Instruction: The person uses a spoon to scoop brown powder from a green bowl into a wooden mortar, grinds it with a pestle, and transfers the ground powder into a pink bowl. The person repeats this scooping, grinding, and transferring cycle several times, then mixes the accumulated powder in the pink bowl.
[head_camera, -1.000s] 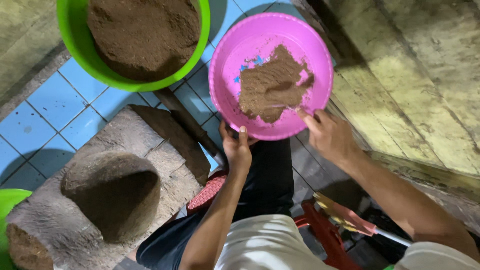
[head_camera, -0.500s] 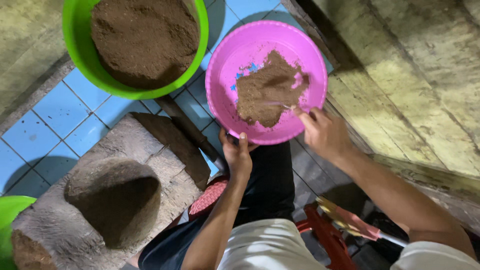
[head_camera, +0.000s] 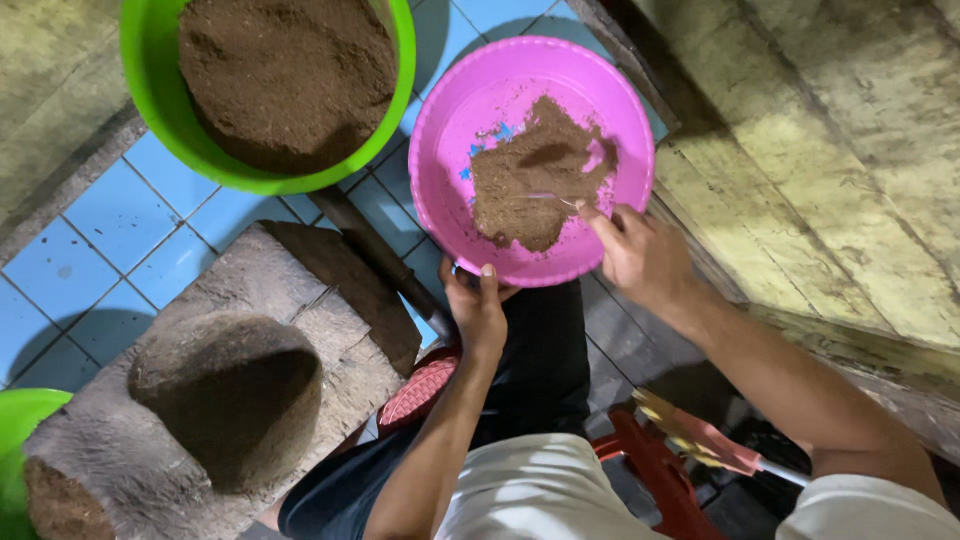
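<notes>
Closest to the person, low in the view, a red plastic stool (head_camera: 650, 480) shows beside the dark trousers, with a red sandal (head_camera: 425, 388) on the floor. To the left sits a grey stone mortar block (head_camera: 215, 400) with a deep round hollow, and a green rim (head_camera: 20, 420) just shows at the left edge.

The left hand (head_camera: 478, 312) reaches forward and holds the near rim of the pink bowl (head_camera: 480, 90), thumb on top of the lip, fingers hidden under it; its grip is closed on the rim. The right hand (head_camera: 645, 258) comes in from the right, fingertips pinched shut on a thin spoon (head_camera: 555, 198). The spoon's long axis runs nearly level across the view, handle at the right in the fingers, working end pointing left into the brown powder (head_camera: 535, 175). The tip is hard to make out against the pile.

The pink bowl is held above the blue tiled floor (head_camera: 90, 250), with the powder heaped toward its middle and right and bare pink at the left. A dark wooden pestle (head_camera: 375, 255) lies slanted on the floor between the mortar and the bowl.

Farther off, at upper left, a big green basin (head_camera: 160, 120) holds more brown powder. It lies just beside the pink bowl. A weathered wooden wall (head_camera: 830, 150) fills the right.
</notes>
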